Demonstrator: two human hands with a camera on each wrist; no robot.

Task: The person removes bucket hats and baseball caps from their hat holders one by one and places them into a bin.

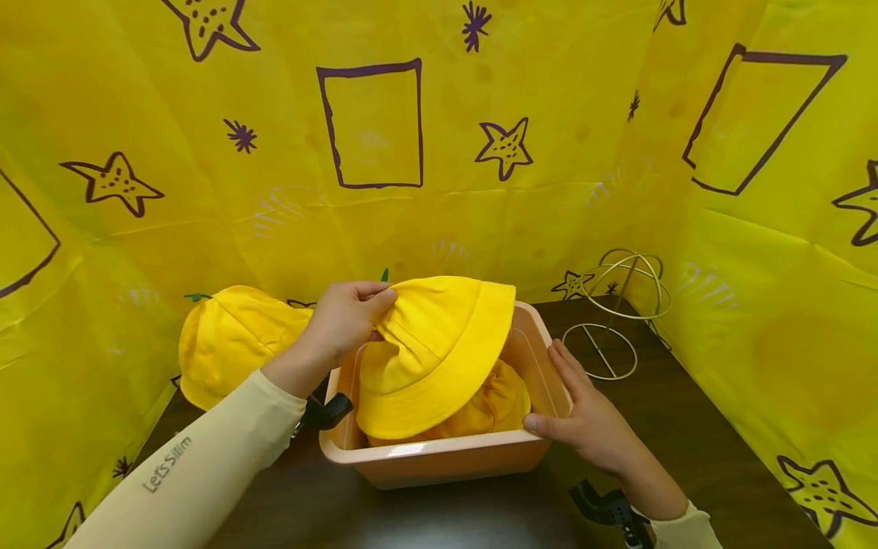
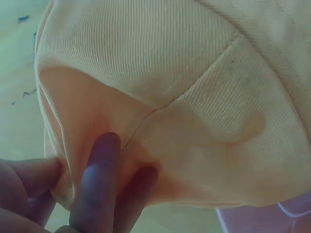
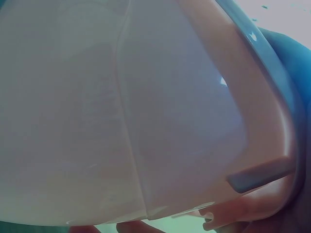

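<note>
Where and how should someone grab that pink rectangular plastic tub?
The pink rectangular plastic tub is probably best held by its rim, one hand from each side: the lip overhangs walls that taper inward below. The right hand touches its right side.

Draped booth, yel. sheets (w/ stars), dk tabletop

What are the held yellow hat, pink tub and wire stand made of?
Hat: matte woven cloth, perhaps cotton twill; fine ribs and stitched seams show. Tub: likely smooth, slightly glossy plastic, with moulded rim and highlights. Wire stand: probably metal, gold-toned; thin, bent rods.
</note>
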